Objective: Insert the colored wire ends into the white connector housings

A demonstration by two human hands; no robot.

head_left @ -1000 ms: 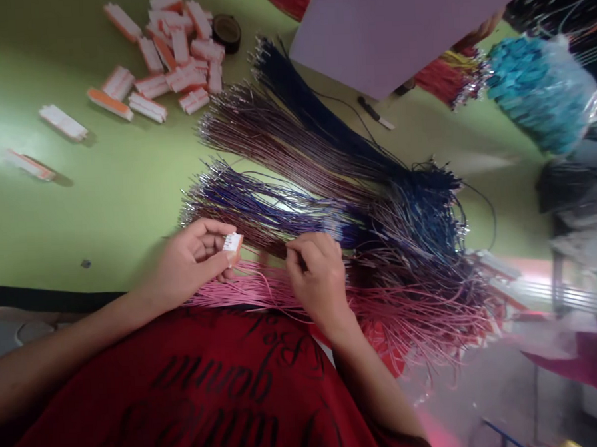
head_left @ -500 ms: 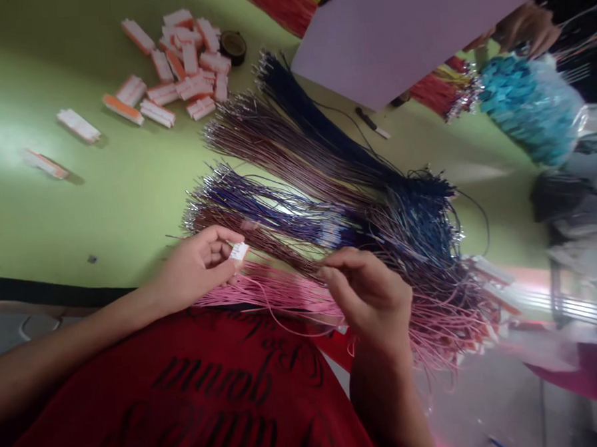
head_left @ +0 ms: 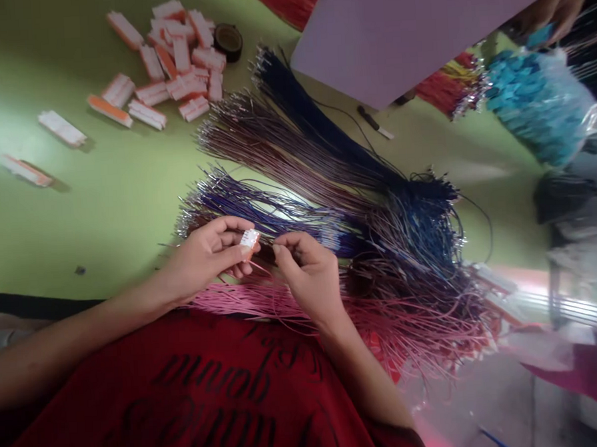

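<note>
White blocky connector (head_left: 250, 239), pink strands (head_left: 257, 298)

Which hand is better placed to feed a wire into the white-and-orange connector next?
Probably the right hand: it seems to pinch a thin wire close beside the white-and-orange connector. The left hand is occupied gripping that connector.
</note>
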